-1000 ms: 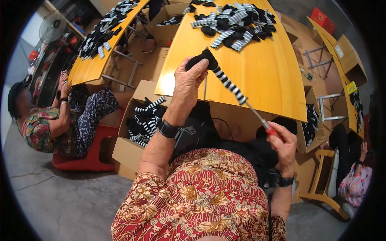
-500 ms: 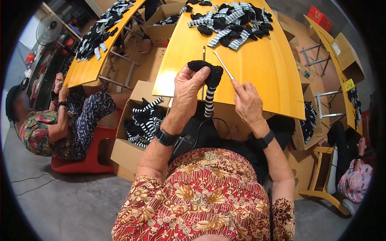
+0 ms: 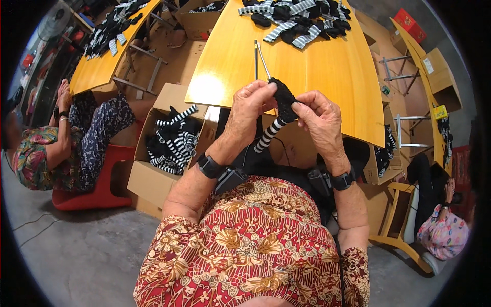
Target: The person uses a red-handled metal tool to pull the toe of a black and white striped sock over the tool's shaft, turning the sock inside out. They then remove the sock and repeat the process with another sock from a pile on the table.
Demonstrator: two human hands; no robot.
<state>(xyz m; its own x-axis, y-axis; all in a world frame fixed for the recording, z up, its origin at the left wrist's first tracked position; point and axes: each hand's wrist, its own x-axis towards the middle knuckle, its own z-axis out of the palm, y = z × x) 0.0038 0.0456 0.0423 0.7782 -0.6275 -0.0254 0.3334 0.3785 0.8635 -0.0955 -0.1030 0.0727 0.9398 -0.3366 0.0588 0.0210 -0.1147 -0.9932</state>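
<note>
Both hands are meeting in front of the chest, just over the near edge of the yellow table (image 3: pixel 327 77). The left hand (image 3: pixel 249 110) is pinching the black top of a sock (image 3: pixel 280 110) between thumb and fingers, closed on it from the left. The right hand (image 3: pixel 319 118) is gripping the same black end from the right, fingertips curled onto the fabric. The sock's striped black-and-white leg is hanging down from the grip, between the two wrists and toward the lap. Two thin rods (image 3: pixel 260 59) are sticking up and away from the grip over the table; whether either hand is also holding them cannot be told. Below and left of the grip, an open cardboard box (image 3: pixel 153 169) is holding more striped socks. Beyond the grip, at the table's far end, a pile of socks (image 3: pixel 296 18) is lying spread out. Far to the left, a seated person (image 3: pixel 56 148) is working on a red stool beside another table. To the right, another person (image 3: pixel 442 230) is sitting near a wooden chair.
</note>
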